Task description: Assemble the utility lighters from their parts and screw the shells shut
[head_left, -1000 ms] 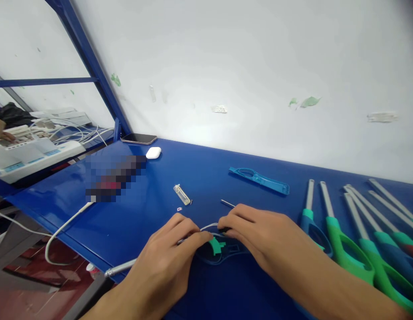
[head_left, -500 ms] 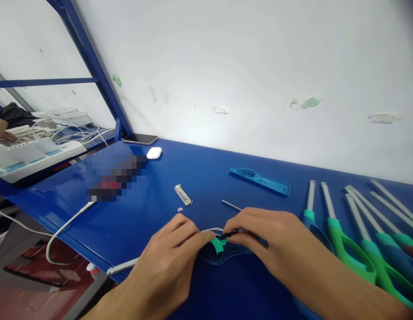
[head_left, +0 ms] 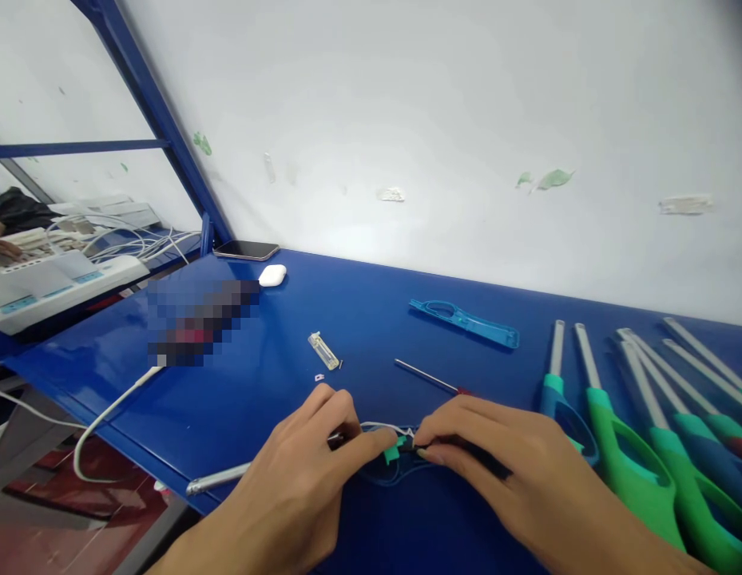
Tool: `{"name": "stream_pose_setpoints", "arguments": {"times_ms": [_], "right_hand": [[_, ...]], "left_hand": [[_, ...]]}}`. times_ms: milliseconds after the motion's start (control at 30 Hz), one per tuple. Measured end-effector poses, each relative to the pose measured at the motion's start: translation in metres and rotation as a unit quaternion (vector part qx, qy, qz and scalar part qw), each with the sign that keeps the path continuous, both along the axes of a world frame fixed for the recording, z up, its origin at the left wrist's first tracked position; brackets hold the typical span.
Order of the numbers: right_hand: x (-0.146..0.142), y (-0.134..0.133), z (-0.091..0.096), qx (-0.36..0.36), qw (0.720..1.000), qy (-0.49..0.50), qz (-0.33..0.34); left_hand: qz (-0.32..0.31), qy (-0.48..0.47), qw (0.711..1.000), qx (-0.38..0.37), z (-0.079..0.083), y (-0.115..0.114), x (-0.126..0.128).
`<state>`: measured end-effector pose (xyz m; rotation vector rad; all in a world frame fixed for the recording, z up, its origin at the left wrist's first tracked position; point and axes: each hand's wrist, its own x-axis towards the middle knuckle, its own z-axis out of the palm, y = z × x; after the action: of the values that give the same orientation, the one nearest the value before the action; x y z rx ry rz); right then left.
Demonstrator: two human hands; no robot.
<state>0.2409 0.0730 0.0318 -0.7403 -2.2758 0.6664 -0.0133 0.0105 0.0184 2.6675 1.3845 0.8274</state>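
Note:
Near the front edge of the blue table [head_left: 371, 319] lies an opened blue lighter shell [head_left: 390, 473] with a green trigger piece [head_left: 392, 452] and a thin white wire [head_left: 379, 426]. Its metal tube [head_left: 218, 479] sticks out to the left over the table edge. My left hand [head_left: 304, 471] pinches the tube end at the shell, fingers closed. My right hand [head_left: 496, 463] pinches a small dark part right beside the green trigger, fingers closed.
A blue shell half [head_left: 463, 322], a clear small part [head_left: 324, 351], a thin rod with a red tip [head_left: 427, 375] and several assembled green and blue lighters [head_left: 622, 431] lie on the table. A phone [head_left: 246, 250], a white earbud case [head_left: 272, 275] and a white cable [head_left: 107, 419] are at the left.
My right hand slid back toward me and to the right, uncovering the thin rod with the red tip. Both hands have closed in on the green trigger.

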Motion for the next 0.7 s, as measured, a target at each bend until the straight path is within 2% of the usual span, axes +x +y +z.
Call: {"name": "stream_pose_setpoints", "arguments": {"times_ms": [267,700], "right_hand": [[-0.0019,0.0009,-0.0012,-0.03,0.999,0.016,0.001],[-0.0054,0.0002,0.0062,-0.125,0.991,0.044,0.003]], "left_hand": [[0.017,0.003,0.999,-0.037,-0.0027,-0.0009,0.0011],[-0.004,-0.024,0.999,-0.032,-0.0076,-0.0004,0.0]]}}
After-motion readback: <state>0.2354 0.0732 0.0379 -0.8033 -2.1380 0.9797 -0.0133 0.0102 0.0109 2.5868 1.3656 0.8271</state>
